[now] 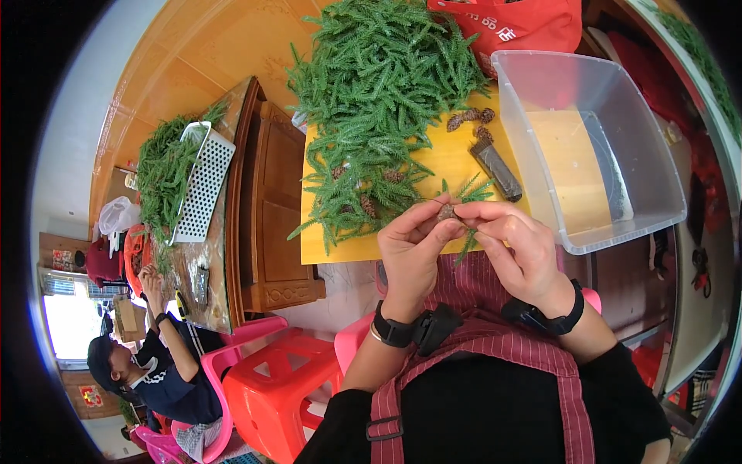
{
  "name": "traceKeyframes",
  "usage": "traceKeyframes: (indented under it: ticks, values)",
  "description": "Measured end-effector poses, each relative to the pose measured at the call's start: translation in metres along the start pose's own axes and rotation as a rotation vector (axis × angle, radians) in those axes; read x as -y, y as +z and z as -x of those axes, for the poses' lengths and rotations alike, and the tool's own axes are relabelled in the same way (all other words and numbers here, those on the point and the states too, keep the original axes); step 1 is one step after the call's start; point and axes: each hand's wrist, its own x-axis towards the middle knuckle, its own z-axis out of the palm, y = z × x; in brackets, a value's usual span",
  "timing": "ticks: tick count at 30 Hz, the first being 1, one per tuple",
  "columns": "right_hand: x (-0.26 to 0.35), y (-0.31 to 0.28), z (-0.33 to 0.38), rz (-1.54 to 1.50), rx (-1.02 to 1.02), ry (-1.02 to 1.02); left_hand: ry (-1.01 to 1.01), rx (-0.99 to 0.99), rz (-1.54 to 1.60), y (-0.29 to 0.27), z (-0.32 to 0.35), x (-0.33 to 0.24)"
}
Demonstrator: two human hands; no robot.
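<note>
My left hand [413, 246] pinches a small brown pine cone [446, 212] between thumb and fingertips, above the near edge of the table. Close against it, my right hand [516, 246] is closed with its fingertips at the cone, and a green artificial pine sprig [471, 191] juts out above and below those fingers. Where cone and sprig meet is hidden by the fingers. Beyond my hands, a big heap of green pine sprigs [386, 85] covers much of the yellow tabletop [340, 249]. Several pine cones [367, 206] lie among the nearer sprigs.
Right of the heap are loose pine cones [469, 117], a dark wrapped bundle [497, 172] and a clear plastic bin [573, 246]. A red bag [533, 27] stands behind. To the left, a person [166, 363] works beside a white basket [205, 185]; a red stool [270, 394] stands between us.
</note>
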Motion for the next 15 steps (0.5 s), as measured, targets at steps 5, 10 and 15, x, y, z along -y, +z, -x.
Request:
traceKeyframes:
  ticks: [5, 10, 15]
  values:
    - [0.0, -0.004, -0.001, -0.002, 0.033, -0.016, 0.015, 0.022, 0.001, 0.001, -0.001, 0.0]
    - [0.002, -0.007, -0.003, -0.019, 0.042, 0.006, 0.008, 0.036, -0.002, -0.002, -0.001, -0.001]
    - [0.005, -0.013, -0.008, -0.101, 0.004, 0.096, -0.046, 0.06, -0.031, 0.003, 0.001, -0.008]
